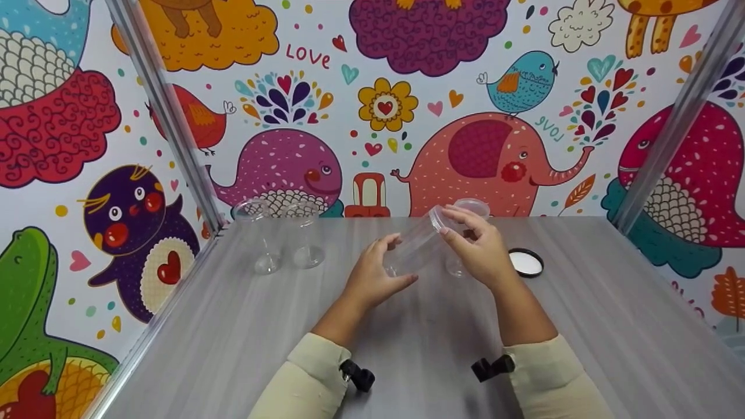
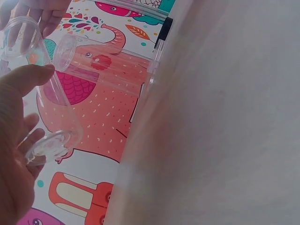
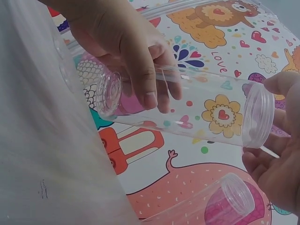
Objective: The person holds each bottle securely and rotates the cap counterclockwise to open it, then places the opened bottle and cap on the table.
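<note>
A clear jar [image 1: 414,240] is held in the air above the table [image 1: 372,349], tilted, its ridged rim higher than its base and toward the person's right. To handle it well, the base probably wants firm support from one side while the other steadies the rim lightly; thin, see-through walls like these would likely flex or slip under a hard squeeze, and the tilt is best managed by both ends together.

The left hand [image 1: 372,272] grips the base end, thumb on the near side and fingers curled round the far side. The right hand [image 1: 480,244] pinches the rim, its thumb near and its fingers over the far edge. Both forearms reach forward and angle inward from pale sleeves [image 1: 314,372].

Behind the right hand stands another jar [image 1: 456,269], partly hidden; to its right lies a black-edged white lid [image 1: 526,263]. Well to the left stand an outer jar [image 1: 261,240] and an inner jar [image 1: 306,237], side by side before the cartoon-printed wall [image 1: 384,46].
</note>
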A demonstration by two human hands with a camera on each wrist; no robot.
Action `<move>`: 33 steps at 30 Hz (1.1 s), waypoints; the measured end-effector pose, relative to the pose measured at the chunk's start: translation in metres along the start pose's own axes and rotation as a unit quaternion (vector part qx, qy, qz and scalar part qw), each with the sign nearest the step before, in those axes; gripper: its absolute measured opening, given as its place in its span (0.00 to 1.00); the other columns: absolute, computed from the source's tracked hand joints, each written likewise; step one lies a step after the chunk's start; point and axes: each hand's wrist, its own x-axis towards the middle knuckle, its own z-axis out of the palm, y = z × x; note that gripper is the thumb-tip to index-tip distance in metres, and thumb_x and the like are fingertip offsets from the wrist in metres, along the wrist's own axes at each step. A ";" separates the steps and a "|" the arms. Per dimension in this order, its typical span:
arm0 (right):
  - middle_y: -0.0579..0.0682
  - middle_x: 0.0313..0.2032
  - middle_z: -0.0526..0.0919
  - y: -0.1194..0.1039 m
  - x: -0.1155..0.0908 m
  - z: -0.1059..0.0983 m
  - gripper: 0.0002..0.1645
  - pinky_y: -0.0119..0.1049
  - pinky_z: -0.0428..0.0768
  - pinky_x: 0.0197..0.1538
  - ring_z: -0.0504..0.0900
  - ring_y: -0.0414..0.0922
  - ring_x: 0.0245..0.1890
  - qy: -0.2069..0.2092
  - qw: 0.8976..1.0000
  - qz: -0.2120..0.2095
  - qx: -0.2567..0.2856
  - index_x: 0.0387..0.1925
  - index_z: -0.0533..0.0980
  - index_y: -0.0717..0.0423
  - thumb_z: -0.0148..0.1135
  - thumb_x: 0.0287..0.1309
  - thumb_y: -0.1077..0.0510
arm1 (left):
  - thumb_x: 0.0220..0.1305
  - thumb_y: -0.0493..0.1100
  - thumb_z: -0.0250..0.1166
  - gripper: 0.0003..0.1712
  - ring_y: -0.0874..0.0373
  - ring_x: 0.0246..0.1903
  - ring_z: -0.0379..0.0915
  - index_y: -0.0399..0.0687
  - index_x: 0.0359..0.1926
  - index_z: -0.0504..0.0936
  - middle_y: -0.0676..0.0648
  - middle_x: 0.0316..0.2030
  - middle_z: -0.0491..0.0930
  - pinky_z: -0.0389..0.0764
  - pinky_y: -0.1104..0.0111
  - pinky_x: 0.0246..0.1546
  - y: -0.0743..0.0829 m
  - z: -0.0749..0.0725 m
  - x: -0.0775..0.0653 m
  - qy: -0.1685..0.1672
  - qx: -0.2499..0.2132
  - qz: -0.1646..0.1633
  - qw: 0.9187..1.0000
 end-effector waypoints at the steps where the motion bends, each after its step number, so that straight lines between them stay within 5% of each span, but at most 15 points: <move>1: 0.43 0.74 0.77 0.000 0.000 0.000 0.24 0.49 0.82 0.67 0.77 0.50 0.70 -0.005 1.000 -0.002 0.009 0.68 0.80 0.36 0.66 0.74 0.46 | 0.51 0.63 0.83 0.53 0.56 0.69 0.75 0.67 0.76 0.70 0.56 0.69 0.78 0.81 0.48 0.69 0.000 0.000 0.000 0.001 -0.002 0.000 1.000; 11: 0.44 0.77 0.73 0.002 0.001 0.001 0.26 0.60 0.74 0.77 0.70 0.53 0.78 -0.013 0.999 -0.010 0.047 0.69 0.79 0.41 0.62 0.72 0.58 | 0.52 0.62 0.83 0.53 0.54 0.68 0.76 0.65 0.76 0.70 0.53 0.69 0.79 0.81 0.45 0.68 -0.001 0.001 0.000 -0.007 -0.022 0.000 1.000; 16: 0.51 0.73 0.75 0.001 0.002 0.003 0.31 0.61 0.79 0.70 0.76 0.55 0.70 0.033 0.999 -0.026 -0.029 0.71 0.77 0.42 0.69 0.69 0.46 | 0.51 0.65 0.83 0.54 0.55 0.69 0.75 0.67 0.77 0.69 0.56 0.71 0.77 0.81 0.44 0.69 -0.001 0.001 -0.001 -0.015 -0.024 -0.002 1.000; 22: 0.53 0.69 0.78 0.002 0.003 0.004 0.34 0.58 0.85 0.64 0.80 0.55 0.61 0.047 0.994 0.009 -0.094 0.69 0.80 0.40 0.66 0.68 0.31 | 0.52 0.65 0.82 0.55 0.54 0.73 0.72 0.68 0.79 0.67 0.57 0.73 0.76 0.79 0.43 0.70 -0.001 0.002 0.000 -0.032 -0.016 0.006 0.999; 33: 0.50 0.72 0.78 0.001 0.001 0.003 0.30 0.60 0.81 0.69 0.76 0.55 0.71 0.022 0.997 -0.003 -0.076 0.69 0.80 0.40 0.65 0.72 0.37 | 0.54 0.64 0.82 0.54 0.53 0.75 0.71 0.79 0.79 0.65 0.57 0.75 0.74 0.79 0.43 0.70 -0.004 0.004 0.001 -0.035 -0.029 0.023 0.999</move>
